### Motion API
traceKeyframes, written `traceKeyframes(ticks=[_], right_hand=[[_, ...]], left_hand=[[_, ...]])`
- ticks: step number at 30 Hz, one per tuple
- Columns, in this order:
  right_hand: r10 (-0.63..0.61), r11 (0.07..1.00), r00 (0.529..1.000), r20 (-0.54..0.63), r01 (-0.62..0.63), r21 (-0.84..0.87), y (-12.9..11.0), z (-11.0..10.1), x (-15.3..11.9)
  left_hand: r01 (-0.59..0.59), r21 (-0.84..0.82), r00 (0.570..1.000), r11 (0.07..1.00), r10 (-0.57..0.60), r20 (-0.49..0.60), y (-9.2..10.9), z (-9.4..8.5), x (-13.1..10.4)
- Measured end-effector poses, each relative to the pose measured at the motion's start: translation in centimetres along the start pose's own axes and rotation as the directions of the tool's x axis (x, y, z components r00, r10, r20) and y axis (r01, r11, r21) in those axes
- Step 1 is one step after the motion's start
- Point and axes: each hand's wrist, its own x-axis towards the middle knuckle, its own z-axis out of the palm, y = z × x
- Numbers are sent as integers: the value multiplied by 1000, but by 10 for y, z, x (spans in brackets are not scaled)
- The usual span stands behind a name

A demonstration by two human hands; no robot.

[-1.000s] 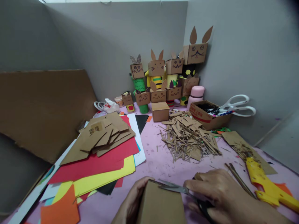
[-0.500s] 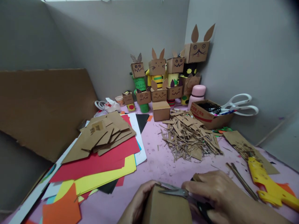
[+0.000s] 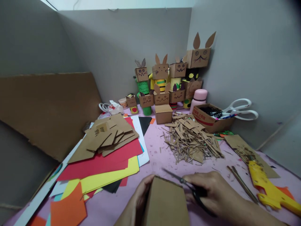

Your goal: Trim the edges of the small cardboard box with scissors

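Pink tabletop [image 3: 154,150]; left hand [image 3: 141,195] holds box [image 3: 167,202], right hand [image 3: 215,191] scissors [image 3: 181,180].

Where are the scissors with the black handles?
In the head view, the scissors are low and right of centre, in the right hand, blades by the far edge of the held cardboard box.

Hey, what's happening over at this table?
Someone's left hand is holding a cardboard box while the right hand holds dark-handled scissors, blades beside the box's far edge; whether they touch it isn't clear. Beyond lies a heap of cardboard scraps, and at the back stand animal figures with boxy cardboard heads.
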Motion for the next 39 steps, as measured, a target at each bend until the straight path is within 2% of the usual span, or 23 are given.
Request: traceKeyframes(ticks=[3,5,6,10,11,13,14,18,21,23,26,31,34,36,39], right_hand=[[94,995,972,-214,-95,6,8,4,2],[57,998,932,-358,-66,-15,13,6,2],[20,998,927,-374,-38,-40,15,7,2],[-25,994,983,-180,6,-106,12,5,1],[-21,996,976,-215,1,-92,10,3,1],[-18,999,928,-372,-2,-53,7,2,1],[-24,999,912,-409,7,-45,7,2,2],[-25,999,961,-274,13,-46,7,10,4],[39,998,924,-379,-51,-22,9,16,6],[81,996,896,-436,-90,0,11,18,7],[100,995,903,-419,-102,18,14,20,9],[87,996,931,-353,-83,28,15,23,12],[81,997,941,-329,-76,28,15,22,12],[75,997,945,-318,-71,24,15,22,11],[67,998,951,-301,-65,16,15,23,11]], left_hand=[[-17,18,997,1000,18,-73,7,1,-1],[-8,-29,994,1000,5,-105,8,1,-1],[4,-70,994,998,-12,-112,9,1,-1],[75,-222,988,972,-102,-113,10,-2,-3],[78,-245,987,966,-110,-120,10,-3,-4],[76,-281,982,957,-120,-144,8,-6,-5],[77,-298,979,951,-128,-158,7,-8,-5],[92,-444,951,891,-212,-227,7,-11,-1],[11,-599,906,801,-261,-333,14,-8,4],[-41,-649,891,759,-266,-368,20,-6,7],[-50,-679,904,732,-256,-342,24,-4,9],[-50,-707,916,705,-250,-314,17,-11,9],[57,-720,962,691,-232,-146,12,-14,7],[129,-714,977,688,-212,-28,9,-14,5],[154,-722,983,674,-177,44,5,-16,1]])
